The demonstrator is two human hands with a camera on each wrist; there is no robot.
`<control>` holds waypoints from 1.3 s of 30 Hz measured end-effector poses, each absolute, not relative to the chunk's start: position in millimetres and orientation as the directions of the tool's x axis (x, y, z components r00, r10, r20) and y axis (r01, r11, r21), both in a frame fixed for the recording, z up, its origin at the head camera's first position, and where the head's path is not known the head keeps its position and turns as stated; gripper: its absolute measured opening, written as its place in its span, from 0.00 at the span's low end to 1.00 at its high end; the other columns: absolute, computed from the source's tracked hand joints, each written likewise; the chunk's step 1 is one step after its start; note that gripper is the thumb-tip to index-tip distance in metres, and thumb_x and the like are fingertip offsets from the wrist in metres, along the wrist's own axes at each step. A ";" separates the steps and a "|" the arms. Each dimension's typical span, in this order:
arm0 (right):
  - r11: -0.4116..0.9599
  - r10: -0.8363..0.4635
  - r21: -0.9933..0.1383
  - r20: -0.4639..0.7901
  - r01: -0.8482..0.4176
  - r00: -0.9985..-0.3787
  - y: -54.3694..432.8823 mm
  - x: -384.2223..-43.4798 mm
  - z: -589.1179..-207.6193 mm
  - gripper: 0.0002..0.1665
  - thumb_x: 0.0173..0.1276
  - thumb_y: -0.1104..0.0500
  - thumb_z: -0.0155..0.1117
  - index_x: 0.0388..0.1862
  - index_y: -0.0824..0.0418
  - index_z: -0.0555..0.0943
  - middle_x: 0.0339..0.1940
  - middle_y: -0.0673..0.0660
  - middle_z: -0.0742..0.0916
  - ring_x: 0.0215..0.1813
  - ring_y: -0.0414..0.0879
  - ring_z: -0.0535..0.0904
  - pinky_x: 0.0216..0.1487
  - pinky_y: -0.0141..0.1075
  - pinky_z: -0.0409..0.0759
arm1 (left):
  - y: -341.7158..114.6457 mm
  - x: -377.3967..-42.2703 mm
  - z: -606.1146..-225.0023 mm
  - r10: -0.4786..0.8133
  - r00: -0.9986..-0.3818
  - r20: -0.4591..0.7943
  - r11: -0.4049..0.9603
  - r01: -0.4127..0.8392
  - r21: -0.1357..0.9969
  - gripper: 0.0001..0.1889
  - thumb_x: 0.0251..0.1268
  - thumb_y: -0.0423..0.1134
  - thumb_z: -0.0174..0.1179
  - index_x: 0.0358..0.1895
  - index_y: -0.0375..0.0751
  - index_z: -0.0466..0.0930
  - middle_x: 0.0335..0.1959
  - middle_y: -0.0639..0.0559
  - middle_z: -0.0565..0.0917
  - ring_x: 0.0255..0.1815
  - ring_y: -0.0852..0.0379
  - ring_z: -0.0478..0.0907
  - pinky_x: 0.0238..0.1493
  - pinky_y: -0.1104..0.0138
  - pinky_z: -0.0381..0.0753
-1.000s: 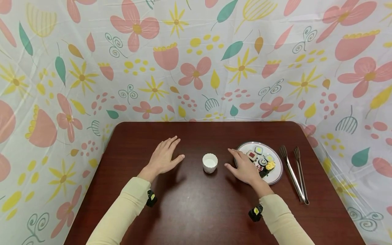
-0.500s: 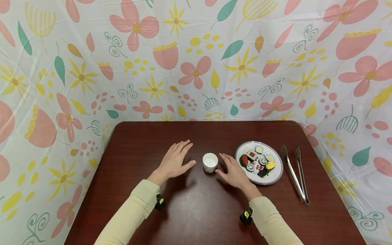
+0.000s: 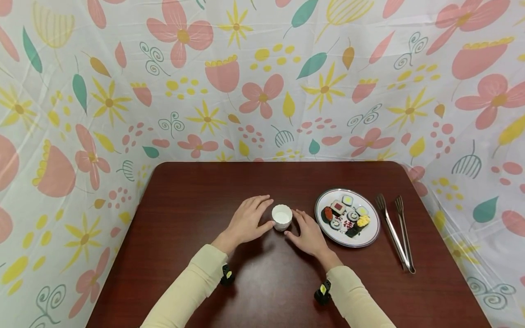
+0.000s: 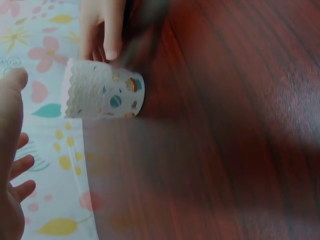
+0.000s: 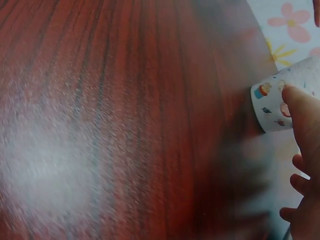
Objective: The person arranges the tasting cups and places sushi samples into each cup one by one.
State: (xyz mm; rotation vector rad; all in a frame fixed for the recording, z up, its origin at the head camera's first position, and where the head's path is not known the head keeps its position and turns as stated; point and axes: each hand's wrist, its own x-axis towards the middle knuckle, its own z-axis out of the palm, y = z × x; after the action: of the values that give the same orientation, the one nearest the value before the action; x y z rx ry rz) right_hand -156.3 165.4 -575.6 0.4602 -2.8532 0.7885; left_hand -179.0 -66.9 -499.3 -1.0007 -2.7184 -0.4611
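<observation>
A stack of nested white paper cups [image 3: 282, 217] with scalloped rims and small coloured prints stands upright near the middle of the dark wooden table. The nested rims show clearly in the left wrist view on the cups [image 4: 102, 91]. My left hand [image 3: 249, 221] is at the stack's left, fingers extended, with a gap to the cups in the left wrist view. On the other side, my right hand [image 3: 308, 233] has its fingers and thumb spread beside the stack. Its thumb overlaps the cups [image 5: 272, 102] in the right wrist view; I cannot tell whether it touches them.
Right of the hands sits a round white plate [image 3: 371, 234] with several sushi pieces [image 3: 337, 207]. Metal tongs [image 3: 396, 241] lie beyond it, spread apart on the table [image 3: 197, 182]. A flower-printed cloth [image 3: 262, 123] hangs behind and at both sides.
Both hands have moved inward towards the stack of paper cups, the left one rightward and the right one leftward off the plate. The stack has stayed in place.
</observation>
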 end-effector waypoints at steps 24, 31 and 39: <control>0.846 -0.098 -0.505 0.165 -0.170 -0.981 142.6 -150.9 -592.6 0.41 0.53 0.41 0.68 0.61 0.61 0.70 0.62 0.61 0.74 0.67 0.59 0.63 0.63 0.64 0.51 | -38.8 -174.1 -516.0 0.641 -0.672 0.371 0.705 0.706 0.060 0.10 0.58 0.45 0.59 0.42 0.49 0.80 0.44 0.56 0.79 0.48 0.56 0.73 0.53 0.63 0.71; 0.830 -0.053 -0.541 0.165 -0.135 -0.985 136.4 -151.1 -590.5 0.39 0.53 0.44 0.69 0.60 0.59 0.70 0.61 0.60 0.75 0.66 0.59 0.64 0.63 0.65 0.51 | -34.3 -173.3 -517.1 0.653 -0.649 0.390 0.693 0.720 0.037 0.08 0.55 0.45 0.62 0.39 0.50 0.80 0.41 0.57 0.80 0.45 0.57 0.73 0.51 0.64 0.71; 0.822 -0.005 -0.560 0.172 -0.102 -0.985 131.6 -153.7 -592.3 0.36 0.52 0.45 0.69 0.58 0.58 0.72 0.60 0.58 0.76 0.66 0.58 0.65 0.64 0.64 0.51 | -33.1 -171.4 -518.1 0.656 -0.653 0.379 0.695 0.718 0.032 0.08 0.55 0.44 0.62 0.38 0.51 0.81 0.40 0.58 0.81 0.42 0.57 0.73 0.48 0.65 0.72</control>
State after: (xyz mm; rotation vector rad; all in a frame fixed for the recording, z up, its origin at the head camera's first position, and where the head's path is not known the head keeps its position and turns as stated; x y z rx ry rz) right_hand -153.7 131.6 -592.3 0.0840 -2.8415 0.8873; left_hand -171.4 -33.1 -518.1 -1.0779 -2.5674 -0.2553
